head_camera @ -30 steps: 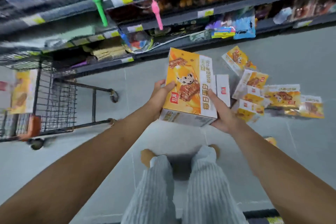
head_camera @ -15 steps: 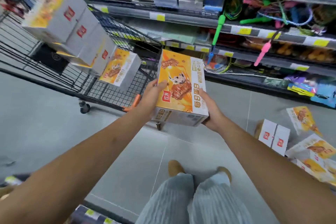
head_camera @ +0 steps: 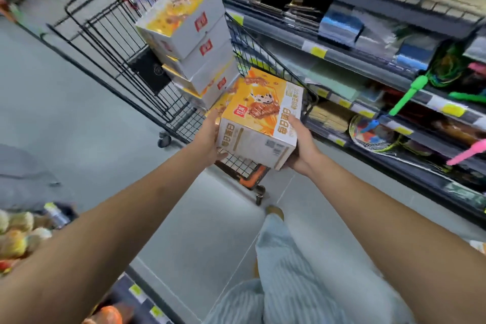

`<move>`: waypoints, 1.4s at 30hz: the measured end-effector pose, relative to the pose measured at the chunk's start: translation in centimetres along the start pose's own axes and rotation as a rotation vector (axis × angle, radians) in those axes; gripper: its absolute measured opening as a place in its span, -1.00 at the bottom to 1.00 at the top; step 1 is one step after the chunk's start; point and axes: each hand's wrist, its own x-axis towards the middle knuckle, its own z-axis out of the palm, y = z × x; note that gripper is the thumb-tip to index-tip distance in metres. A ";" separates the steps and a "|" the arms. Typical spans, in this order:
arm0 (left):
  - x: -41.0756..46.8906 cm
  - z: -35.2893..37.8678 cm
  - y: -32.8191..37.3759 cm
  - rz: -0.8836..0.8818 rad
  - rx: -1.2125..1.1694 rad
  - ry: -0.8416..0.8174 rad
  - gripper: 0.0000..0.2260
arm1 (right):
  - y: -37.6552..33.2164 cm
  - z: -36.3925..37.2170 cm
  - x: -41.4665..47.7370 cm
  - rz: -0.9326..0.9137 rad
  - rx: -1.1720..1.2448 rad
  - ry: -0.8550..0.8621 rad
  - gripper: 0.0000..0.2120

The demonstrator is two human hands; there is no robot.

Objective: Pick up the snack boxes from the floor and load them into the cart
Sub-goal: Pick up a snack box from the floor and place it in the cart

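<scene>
Snack box orange-yellow w/ white sides (red logo); cart black wire; trousers pale stripes.

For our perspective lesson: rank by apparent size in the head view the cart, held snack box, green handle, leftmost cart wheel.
1. cart
2. held snack box, though nearest the camera
3. green handle
4. leftmost cart wheel
</scene>
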 end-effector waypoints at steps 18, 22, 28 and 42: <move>12.9 -0.3 5.1 -0.304 -0.312 0.037 -0.56 | -4.6 7.4 16.7 0.286 -0.189 0.029 -0.60; 16.2 -1.7 6.2 -0.322 -0.322 0.011 -0.75 | -4.2 8.5 19.4 0.321 -0.160 0.063 -0.54; 21.9 -4.9 7.4 -0.370 -0.193 -0.114 -0.85 | -2.9 9.9 23.4 0.287 -0.038 0.169 -0.56; 30.7 -8.8 7.5 -0.545 -0.124 -0.170 -0.96 | 0.9 12.6 29.5 0.188 0.221 0.366 -0.55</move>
